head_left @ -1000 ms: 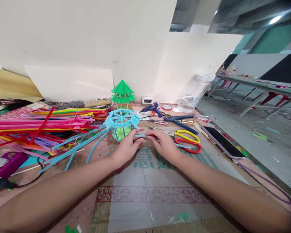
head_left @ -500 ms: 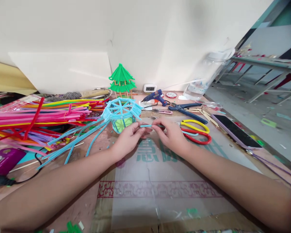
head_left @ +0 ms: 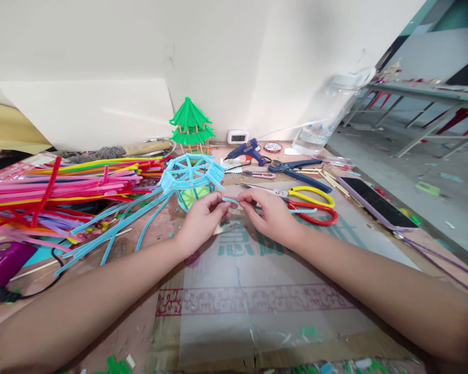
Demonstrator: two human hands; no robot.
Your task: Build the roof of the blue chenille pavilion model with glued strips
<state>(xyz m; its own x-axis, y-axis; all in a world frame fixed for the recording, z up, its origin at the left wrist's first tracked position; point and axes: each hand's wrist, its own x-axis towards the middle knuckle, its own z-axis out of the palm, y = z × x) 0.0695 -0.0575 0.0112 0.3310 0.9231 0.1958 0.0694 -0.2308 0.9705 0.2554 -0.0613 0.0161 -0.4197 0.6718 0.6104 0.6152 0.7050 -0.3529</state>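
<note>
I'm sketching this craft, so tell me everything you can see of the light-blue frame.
The light-blue frame is cage-like, made of fuzzy strips that look like pipe cleaners. Spokes meet at its top, sloping sides flare outward, and uprights run below around a lime-green part. It stands upright before the green-roofed model. The left hand hides its lower right; contact there, or with the loose blue strands, is unclear.

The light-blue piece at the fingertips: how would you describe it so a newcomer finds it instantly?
Find the large translucent sheet in front of the person. Over its far part, the left hand and right hand nearly meet, with a light-blue strip showing between their fingertips. Unlike the long blue strands on the left, it is short and held in the fingers.
</note>
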